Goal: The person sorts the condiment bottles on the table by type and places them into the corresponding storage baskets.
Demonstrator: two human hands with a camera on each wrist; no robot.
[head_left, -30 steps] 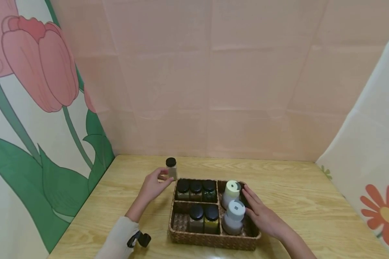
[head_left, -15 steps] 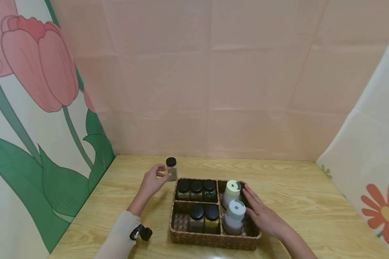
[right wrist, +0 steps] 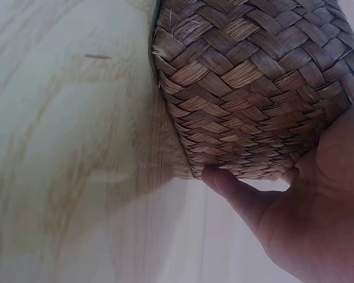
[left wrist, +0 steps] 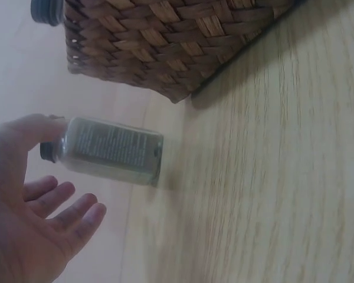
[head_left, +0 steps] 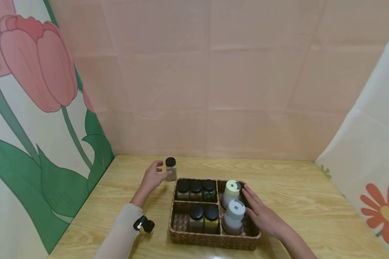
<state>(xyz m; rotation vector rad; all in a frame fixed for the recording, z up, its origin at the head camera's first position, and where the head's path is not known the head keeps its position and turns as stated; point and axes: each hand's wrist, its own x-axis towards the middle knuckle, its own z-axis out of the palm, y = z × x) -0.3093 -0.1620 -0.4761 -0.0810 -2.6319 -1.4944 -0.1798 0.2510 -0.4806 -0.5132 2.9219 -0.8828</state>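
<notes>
A small clear jar with a black lid [head_left: 171, 172] stands on the table just behind the basket's back left corner. My left hand [head_left: 152, 180] is beside it with fingers spread; the left wrist view shows the thumb [left wrist: 38, 127] overlapping the jar's neck and the other fingers apart from it. My right hand [head_left: 262, 216] holds the right wall of a woven basket [head_left: 214, 240], with a finger [right wrist: 236, 191] along the outer side in the right wrist view. Several black-lidded jars [head_left: 196, 217] fill the left compartments. Two light-capped bottles [head_left: 235, 216] stand in the right one.
The wooden table [head_left: 291, 183] extends around the basket and ends at a pink cloth backdrop [head_left: 210, 90]. Floral cloths hang at both sides. A black wrist camera [head_left: 146, 224] sits on the left wrist.
My left fingers have come away from the jar and spread, with the hand drawing slightly left. The jar stays standing in place. The right hand and basket have not moved.
</notes>
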